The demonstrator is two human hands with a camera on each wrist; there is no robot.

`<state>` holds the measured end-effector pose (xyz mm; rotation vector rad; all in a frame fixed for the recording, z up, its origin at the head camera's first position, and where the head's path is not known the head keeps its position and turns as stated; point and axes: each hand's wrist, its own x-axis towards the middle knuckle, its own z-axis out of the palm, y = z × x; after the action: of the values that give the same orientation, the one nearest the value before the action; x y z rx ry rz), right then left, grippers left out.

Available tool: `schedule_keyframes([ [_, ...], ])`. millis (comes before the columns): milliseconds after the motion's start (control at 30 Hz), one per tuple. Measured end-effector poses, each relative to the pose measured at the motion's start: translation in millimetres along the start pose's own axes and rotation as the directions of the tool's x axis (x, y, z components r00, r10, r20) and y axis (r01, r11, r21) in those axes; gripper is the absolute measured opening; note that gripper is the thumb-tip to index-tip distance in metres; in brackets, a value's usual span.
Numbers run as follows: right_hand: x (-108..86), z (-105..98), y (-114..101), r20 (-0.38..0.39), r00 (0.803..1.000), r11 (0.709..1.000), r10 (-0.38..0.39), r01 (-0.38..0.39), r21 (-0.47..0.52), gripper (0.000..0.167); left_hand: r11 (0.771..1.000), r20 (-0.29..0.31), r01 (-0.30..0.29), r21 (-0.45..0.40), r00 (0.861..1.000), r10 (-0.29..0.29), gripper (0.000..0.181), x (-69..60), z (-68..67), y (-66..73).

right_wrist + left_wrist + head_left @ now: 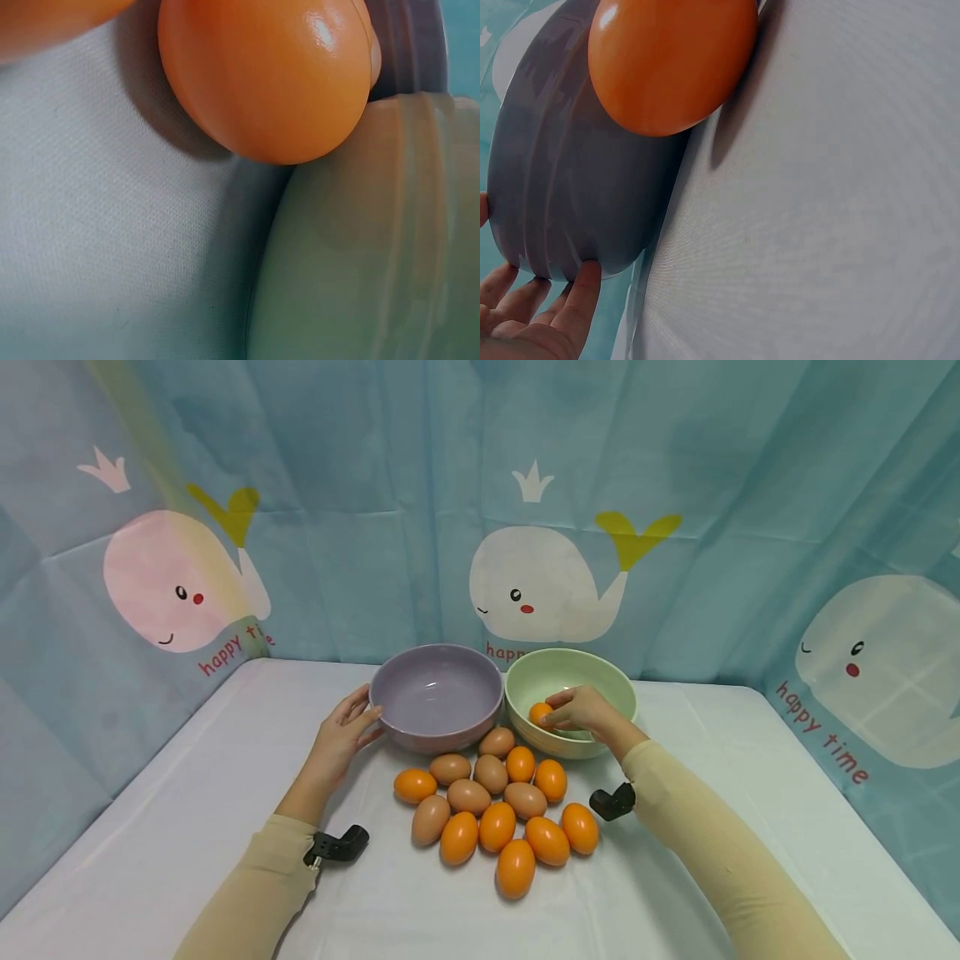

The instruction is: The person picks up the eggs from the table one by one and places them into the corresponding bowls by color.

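My left hand holds the left side of a purple bowl, its thumb at the rim. In the left wrist view, fingertips press against the bowl's outer wall. Inside a light green bowl, my right hand pinches an orange egg low in the bowl. The right wrist view does not show that hand, only the green bowl's outer wall and a nearby orange egg on the table.
In front of the bowls lie several brown eggs and several orange eggs, grouped closely on the white tablecloth. The two bowls stand side by side. A blue curtain with printed whales surrounds the table at the back and sides.
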<state>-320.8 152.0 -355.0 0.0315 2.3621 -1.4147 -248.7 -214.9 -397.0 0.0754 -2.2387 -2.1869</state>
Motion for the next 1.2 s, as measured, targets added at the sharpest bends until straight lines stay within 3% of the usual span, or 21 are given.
schedule_keyframes([
  [267, -0.3, -1.0, 2.5, 0.000, 1.000, 1.000, -0.017, 0.017, -0.015, 0.050, 1.000, 0.016, -0.006, 0.000, 1.000, 0.006, 0.070, -0.3, 1.9, 0.8],
  [533, -10.1, -2.6, 1.1, -0.095, 0.989, 0.985, -0.109, 0.095, -0.143, 0.051, 1.000, 0.021, -0.011, 0.009, 1.000, 0.011, 0.070, -0.9, 2.2, 0.7],
  [733, -23.9, -10.6, -1.9, -0.122, 0.972, 0.973, -0.200, 0.182, -0.145, 0.053, 1.000, 0.015, -0.009, 0.006, 1.000, 0.009, 0.069, -0.5, 1.4, 0.8],
  [1200, -60.5, -22.7, 6.7, -0.126, 0.954, 0.962, -0.272, 0.266, -0.061, 0.055, 1.000, 0.011, -0.006, 0.014, 1.000, 0.006, 0.069, 0.3, -0.9, 0.1],
])
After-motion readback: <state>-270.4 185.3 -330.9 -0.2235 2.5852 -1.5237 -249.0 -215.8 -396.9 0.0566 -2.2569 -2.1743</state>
